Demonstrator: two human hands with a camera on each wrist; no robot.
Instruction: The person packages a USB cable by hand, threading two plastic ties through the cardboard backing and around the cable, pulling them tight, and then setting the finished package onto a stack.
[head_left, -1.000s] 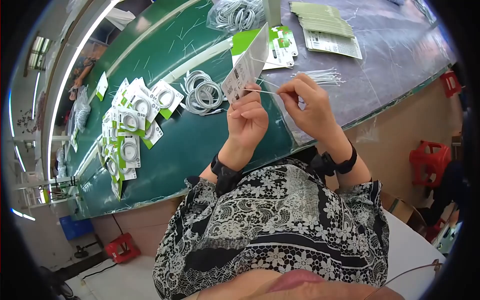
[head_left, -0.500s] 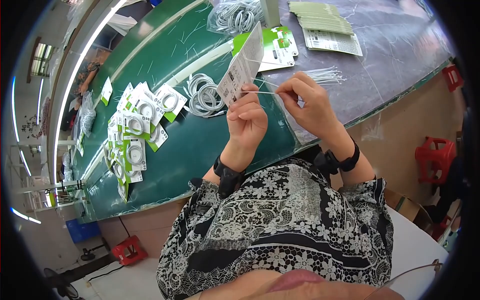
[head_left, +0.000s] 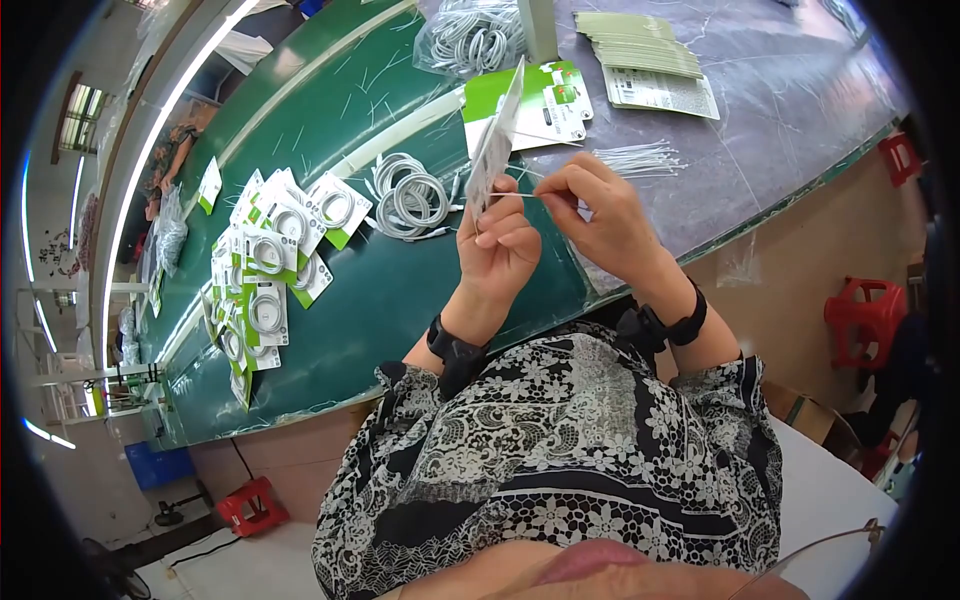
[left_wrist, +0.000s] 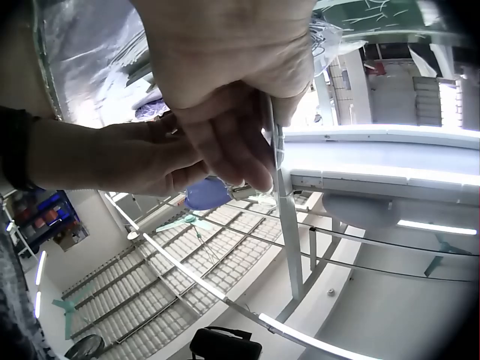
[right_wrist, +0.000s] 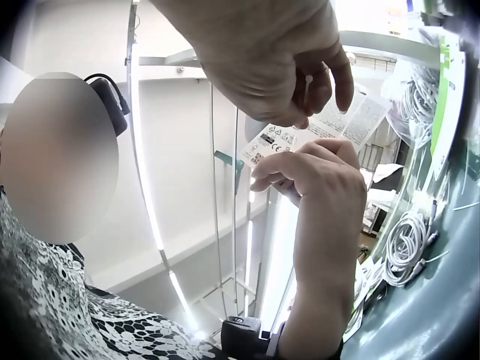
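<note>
In the head view the left hand (head_left: 500,248) grips the lower end of an upright printed card (head_left: 494,140), seen nearly edge-on. Fingertips of the right hand (head_left: 608,215) pinch a thin white tie (head_left: 515,195) that runs across to the card beside the left fingers. The right wrist view shows the printed back of the card (right_wrist: 349,120) between the right hand (right_wrist: 262,60) and the left hand (right_wrist: 322,176). From the left wrist, the card (left_wrist: 277,150) is a thin edge against the left hand's fingers (left_wrist: 232,142).
Carded cables (head_left: 268,255) lie piled on the green table (head_left: 340,310), with loose coiled cables (head_left: 410,198) nearer the hands. Beyond are a bag of cables (head_left: 472,40), green-white cards (head_left: 553,105), a card stack (head_left: 645,45) and loose ties (head_left: 640,160). Red stools (head_left: 865,320) stand below.
The card has turned from showing its printed face to nearly edge-on. The right hand has shifted slightly left, nearer the left hand, still pinching the tie.
</note>
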